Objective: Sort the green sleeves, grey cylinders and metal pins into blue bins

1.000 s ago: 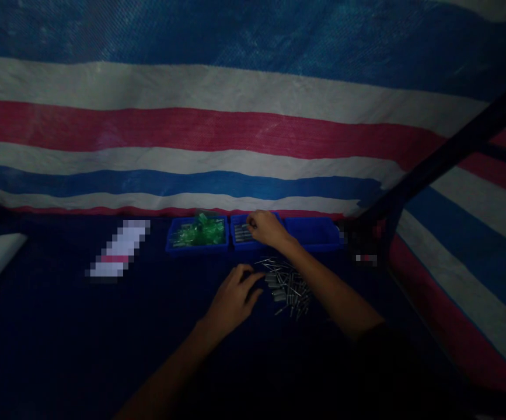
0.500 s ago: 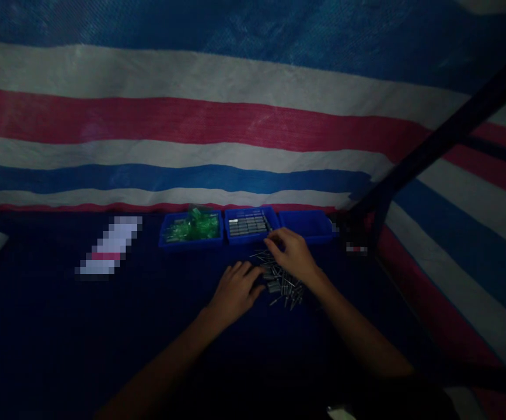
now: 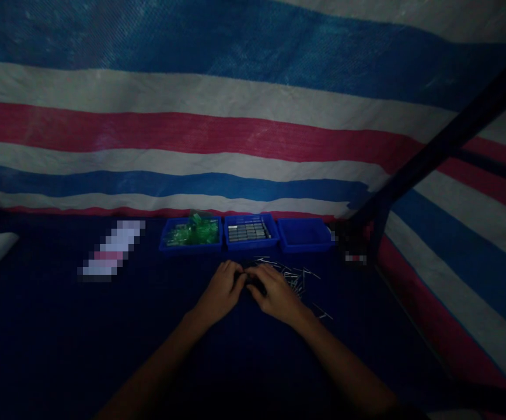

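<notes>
Left hand (image 3: 220, 290), right hand (image 3: 275, 296) both low over dark blue bench (image 3: 104, 338), fingertips meeting at near-left edge of loose pile of thin grey metal pins (image 3: 295, 275). Fingers curled, knuckles up. Too dim to tell if either pinches a pin.

Pile lies just before row of blue plastic trays: tray of green clear pieces (image 3: 191, 233), tray of ranked grey metal pieces (image 3: 248, 231), third blue tray (image 3: 306, 234). Probably kept close for short reach.

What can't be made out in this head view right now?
Head view:
- Hidden by the hands themselves and dim light: whatever sits between the left hand and the right hand.
- Pixelated: the white-and-pink patch.
- Too dark: contents of the right bin.
- Partly under the right hand: the metal pins.
</notes>
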`<state>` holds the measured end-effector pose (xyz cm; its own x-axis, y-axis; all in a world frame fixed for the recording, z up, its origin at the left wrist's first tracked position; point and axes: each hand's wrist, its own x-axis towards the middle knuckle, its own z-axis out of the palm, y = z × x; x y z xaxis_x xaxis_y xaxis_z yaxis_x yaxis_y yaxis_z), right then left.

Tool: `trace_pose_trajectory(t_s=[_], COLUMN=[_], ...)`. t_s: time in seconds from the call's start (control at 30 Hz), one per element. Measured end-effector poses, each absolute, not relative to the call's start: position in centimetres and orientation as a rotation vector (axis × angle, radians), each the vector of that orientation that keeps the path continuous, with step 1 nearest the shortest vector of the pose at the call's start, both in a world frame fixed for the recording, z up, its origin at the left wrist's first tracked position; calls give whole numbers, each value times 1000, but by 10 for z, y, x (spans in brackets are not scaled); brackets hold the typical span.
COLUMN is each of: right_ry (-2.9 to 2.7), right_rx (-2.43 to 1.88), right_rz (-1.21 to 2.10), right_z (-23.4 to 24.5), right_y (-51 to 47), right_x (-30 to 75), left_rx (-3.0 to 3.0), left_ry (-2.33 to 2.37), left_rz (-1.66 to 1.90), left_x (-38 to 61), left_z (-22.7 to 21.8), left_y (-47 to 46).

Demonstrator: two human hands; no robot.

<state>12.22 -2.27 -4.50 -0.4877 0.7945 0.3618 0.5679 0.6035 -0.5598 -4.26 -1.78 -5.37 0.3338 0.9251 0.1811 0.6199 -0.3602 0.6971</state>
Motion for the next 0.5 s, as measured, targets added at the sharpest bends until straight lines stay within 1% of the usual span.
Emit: trace_pose_trajectory(t_s=[0.2, 0.33, 0.4, 0.5], right_ry=[-2146, -2077, -2074, -2212], right_rx=[-1064, -1099, -1139, -1199], right_rz=[443, 407, 327, 209], right_z=[-49, -37, -25, -6], right_y=[-19, -5, 13, 49], right_x=[114, 120, 125, 127], left_rx=[1844, 1712, 1751, 2033], left_ry=[1310, 1252, 1270, 1354], left_rz=[893, 1016, 1015, 884], left_x=[-36, -31, -28, -24], left_z=[-51, -52, -53, -54], left_y=[-16, -8, -4, -2])
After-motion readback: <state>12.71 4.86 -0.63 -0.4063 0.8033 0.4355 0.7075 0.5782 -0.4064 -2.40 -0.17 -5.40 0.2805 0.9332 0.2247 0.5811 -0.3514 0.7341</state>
